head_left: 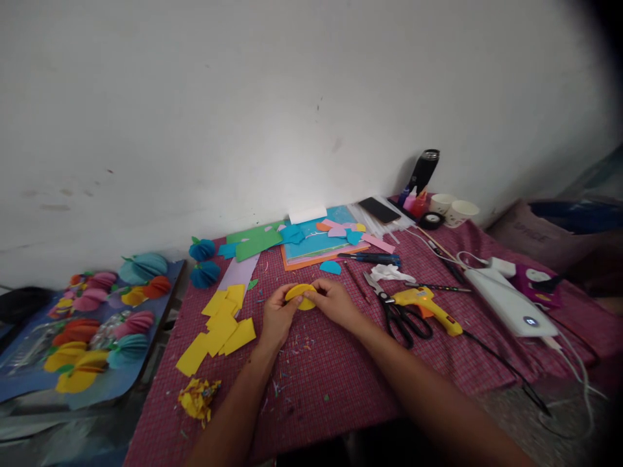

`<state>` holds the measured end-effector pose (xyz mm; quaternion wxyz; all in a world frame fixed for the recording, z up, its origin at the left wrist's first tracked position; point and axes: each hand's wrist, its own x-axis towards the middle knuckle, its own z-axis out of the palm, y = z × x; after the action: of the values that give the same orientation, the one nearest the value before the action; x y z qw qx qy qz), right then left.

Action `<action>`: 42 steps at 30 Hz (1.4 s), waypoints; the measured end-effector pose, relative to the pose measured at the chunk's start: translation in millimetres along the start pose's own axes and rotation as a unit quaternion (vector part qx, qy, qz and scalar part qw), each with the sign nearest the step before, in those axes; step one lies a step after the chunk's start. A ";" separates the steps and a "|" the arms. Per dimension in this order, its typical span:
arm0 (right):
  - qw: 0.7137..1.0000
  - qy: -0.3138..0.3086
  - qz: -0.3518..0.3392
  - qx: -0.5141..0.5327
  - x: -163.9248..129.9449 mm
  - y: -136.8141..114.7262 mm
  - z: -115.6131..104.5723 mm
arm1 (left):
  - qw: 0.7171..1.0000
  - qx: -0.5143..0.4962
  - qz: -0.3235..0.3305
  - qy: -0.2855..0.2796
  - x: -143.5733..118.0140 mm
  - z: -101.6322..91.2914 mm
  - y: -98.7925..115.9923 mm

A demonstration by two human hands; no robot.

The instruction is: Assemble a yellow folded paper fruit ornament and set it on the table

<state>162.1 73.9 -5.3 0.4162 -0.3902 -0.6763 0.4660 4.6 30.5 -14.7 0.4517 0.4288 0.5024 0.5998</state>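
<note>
A round piece of yellow paper (305,299) is held above the table between both of my hands. My left hand (280,311) grips its left side, thumb on the near face. On the other side my right hand (331,299) pinches the right edge with thumb and fingers. Whether the round is one sheet or several layers I cannot tell. Left of my hands lie several yellow paper rectangles (221,327), partly overlapping. A crumpled yellow paper ball (197,399) rests near the table's left front. Small paper scraps are scattered below my hands.
To the right lie black-handled scissors (403,318), a yellow glue gun (428,305) and a white power bank (511,301) with cables. Coloured sheets (321,233) are stacked at the back. Paper cups (460,211) and a black bottle (426,170) stand back right. Paper pumpkins (143,267) fill a board at left.
</note>
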 end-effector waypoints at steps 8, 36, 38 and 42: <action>1.000 0.015 -0.004 -0.004 -2.1 -4.4 -0.1 | 1.000 0.011 0.004 0.006 -0.2 1.2 2.6; 0.997 -0.003 0.012 0.079 -2.4 -8.8 -3.3 | 0.999 -0.031 0.001 -0.007 -0.8 0.5 -3.0; 0.996 -0.017 0.007 0.092 -1.9 -8.3 -5.0 | 0.999 -0.034 0.001 -0.011 -0.9 0.4 -2.5; 0.995 -0.037 -0.006 0.096 -0.6 -5.3 -7.8 | 0.999 -0.041 -0.004 -0.008 -0.8 0.3 -1.6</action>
<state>168.8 74.4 1.3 0.4293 -0.3270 -0.6453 0.5407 5.2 29.9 -16.4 0.4749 0.4125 0.4755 0.6149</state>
